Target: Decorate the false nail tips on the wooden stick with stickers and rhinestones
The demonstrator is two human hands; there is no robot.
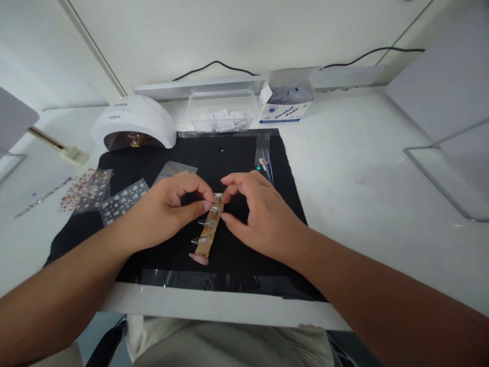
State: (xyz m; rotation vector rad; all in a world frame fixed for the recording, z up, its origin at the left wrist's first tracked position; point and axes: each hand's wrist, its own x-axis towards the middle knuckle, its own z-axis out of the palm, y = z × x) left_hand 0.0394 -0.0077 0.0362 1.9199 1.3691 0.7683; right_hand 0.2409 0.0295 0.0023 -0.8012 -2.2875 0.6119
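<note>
A narrow wooden strip [208, 237] lies slantwise on the black mat [237, 153], with several nail tips mounted along it. Two clear nail tips [207, 223] stick out to its left, and a pink nail tip [199, 259] sits at the near end. At the strip's far part, my left hand [168, 206] has thumb and index finger pinched, apparently on a nail tip whose end the fingers cover. My right hand [263, 211] is beside the strip's right edge, thumb and fingers apart and curved; no object shows in it.
A white nail lamp [133, 120] stands back left with something wooden inside. Behind the mat are a clear plastic box [223, 112] of white packets and an alcohol pads box [286, 108]. Sticker sheets [124, 200] lie left, a pale polish bottle [74, 154] beyond, thin tools [267, 165] right.
</note>
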